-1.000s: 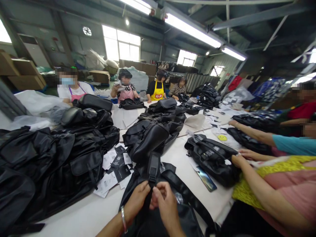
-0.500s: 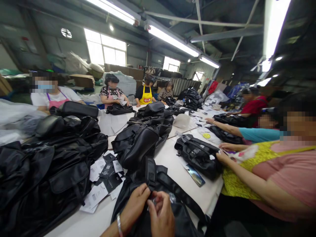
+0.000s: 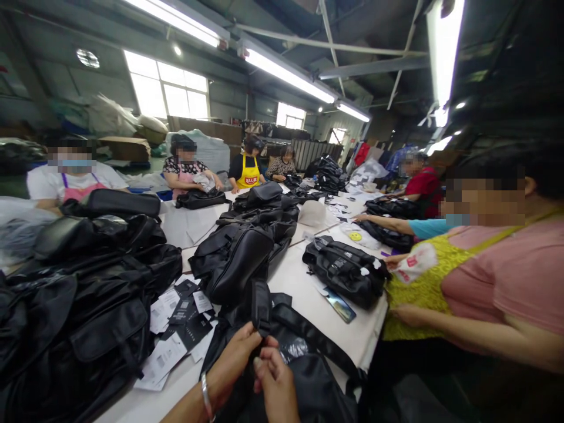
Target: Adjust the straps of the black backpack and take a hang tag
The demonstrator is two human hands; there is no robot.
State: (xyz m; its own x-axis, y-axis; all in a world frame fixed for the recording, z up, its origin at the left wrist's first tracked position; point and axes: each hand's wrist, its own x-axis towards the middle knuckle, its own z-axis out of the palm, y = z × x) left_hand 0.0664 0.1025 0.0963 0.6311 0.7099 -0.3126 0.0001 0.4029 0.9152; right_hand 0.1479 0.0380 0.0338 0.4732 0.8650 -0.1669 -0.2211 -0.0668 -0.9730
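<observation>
In front of me a black bag [image 3: 324, 382] lies on the table, its wide shoulder strap [image 3: 317, 335] stretching off to the right. My left hand [image 3: 238, 355], a silver bracelet on its wrist, is closed on a short black strap [image 3: 261, 302] at the top of the bag. Close beside it my right hand [image 3: 277, 376] has its fingers curled in a pinch against the bag; whatever lies between them is hidden. Left of the bag is a loose heap of black tags [image 3: 190, 311] and white tags [image 3: 165, 355] with printed barcodes.
A large pile of black bags [image 3: 106, 317] covers the left side. More bags [image 3: 240, 264] run up the middle. At right, a co-worker in a yellow apron [image 3: 418, 282] sits by a black bag [image 3: 346, 267] and a phone [image 3: 340, 306]. Several other people work around the table [image 3: 299, 276].
The view has swung slightly right. My hands have shifted to the strap's lower end, and the clear plastic at my fingers now shows beside them. The co-worker at right has lowered one hand from their bag.
</observation>
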